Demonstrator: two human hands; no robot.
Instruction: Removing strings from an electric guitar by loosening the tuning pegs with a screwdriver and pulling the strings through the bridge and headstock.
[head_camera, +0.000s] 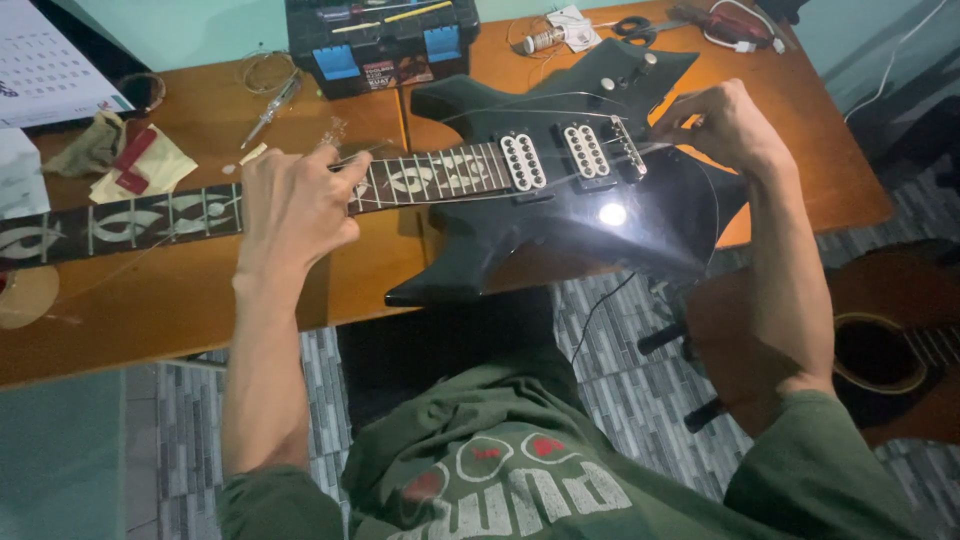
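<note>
Head view. Black electric guitar (560, 215) lies flat across wooden table (180, 300), body w/ 2 white pickups (555, 157) at table's near edge, neck (150, 218) running to person's left. Left hand (293, 205) over fretboard, fingers curled, pinching a thin string (345, 158). Right hand (722, 128) at bridge (628, 147), fingertips closed; cannot tell what they pinch. Behind guitar: black toolbox w/ blue latches (380, 40), screwdriver (272, 108), scissors (640, 25). Acoustic guitar (880, 340) stands on floor at right.
</note>
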